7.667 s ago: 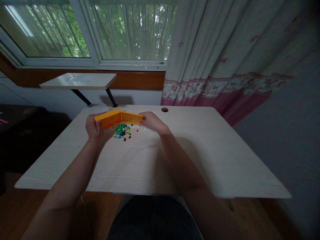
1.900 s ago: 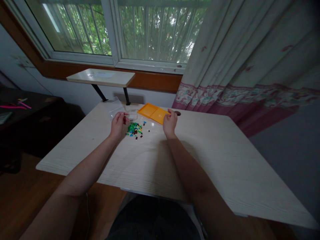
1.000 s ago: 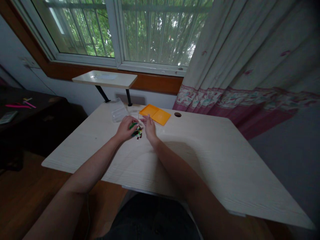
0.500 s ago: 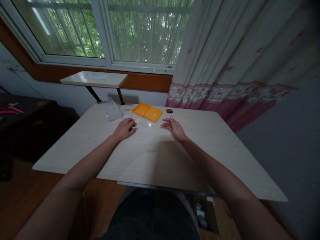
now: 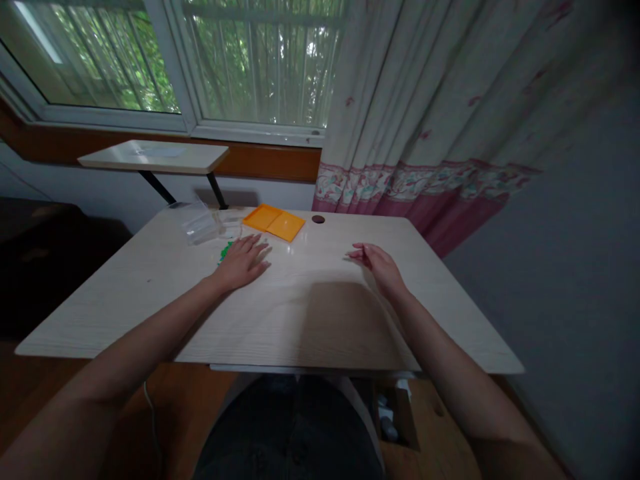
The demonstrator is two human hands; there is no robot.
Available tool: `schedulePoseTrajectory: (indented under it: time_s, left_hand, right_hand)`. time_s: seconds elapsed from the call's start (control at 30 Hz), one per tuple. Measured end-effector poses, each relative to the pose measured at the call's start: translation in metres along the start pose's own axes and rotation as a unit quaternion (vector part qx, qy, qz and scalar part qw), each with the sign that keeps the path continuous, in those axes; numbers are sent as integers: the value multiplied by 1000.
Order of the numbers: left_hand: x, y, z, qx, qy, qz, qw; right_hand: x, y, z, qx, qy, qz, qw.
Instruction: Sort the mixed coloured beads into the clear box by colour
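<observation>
My left hand (image 5: 244,263) lies palm down on the white table (image 5: 270,320), its fingers spread. Small bright green pieces (image 5: 226,252) show beside it and partly under its far edge; their kind cannot be made out. My right hand (image 5: 384,268) is over the right half of the tabletop, fingers loosely bent and pointing left, with nothing visible in them. Beyond the left hand, an orange plastic case (image 5: 286,225) lies opened flat. Clear plastic boxes (image 5: 203,228) sit to its left, one with its lid raised.
A small raised shelf (image 5: 200,157) on black legs stands at the table's back left. A round cable hole (image 5: 318,219) is near the back edge. Behind are a window and a curtain (image 5: 370,180). Below the front edge is an open box (image 5: 395,417) holding small items.
My left hand has flattened and spread, uncovering green pieces at its left. My right hand has moved rightward, away from the orange case. The view has turned somewhat right.
</observation>
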State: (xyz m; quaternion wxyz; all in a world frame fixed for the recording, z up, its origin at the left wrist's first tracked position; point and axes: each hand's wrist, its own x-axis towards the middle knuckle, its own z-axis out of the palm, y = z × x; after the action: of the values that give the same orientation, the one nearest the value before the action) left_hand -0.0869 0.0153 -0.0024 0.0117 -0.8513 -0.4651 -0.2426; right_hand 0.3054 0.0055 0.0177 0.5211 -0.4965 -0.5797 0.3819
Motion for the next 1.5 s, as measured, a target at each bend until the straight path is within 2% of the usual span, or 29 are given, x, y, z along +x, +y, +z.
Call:
schedulePoseTrajectory:
  time_s: [0.07, 0.13, 0.23, 0.3, 0.4, 1.03, 1.5]
  left_hand:
    - [-6, 23, 3, -3, -16, 5, 1000]
    - [-13, 43, 7, -4, -38, 3, 999]
    - [-22, 60, 15, 10, -70, -22, 997]
    - [-27, 63, 20, 22, -80, -29, 996]
    - [-30, 62, 24, 40, -87, -34, 995]
    - [-31, 66, 23, 36, -76, -32, 996]
    - [-31, 69, 20, 64, -102, -38, 992]
  right_hand:
    - [-7, 0, -5, -92, -6, -22, 995]
    - [-15, 2, -6, -215, -45, -43, 975]
    - [-31, 8, -1, -419, -116, -59, 899]
    - [-42, 13, 6, -511, -139, -58, 846]
    - [-54, 18, 15, -562, -163, -53, 809]
    - [-58, 23, 17, -584, -158, -59, 794]
    - [-59, 20, 17, -594, -165, -62, 785]
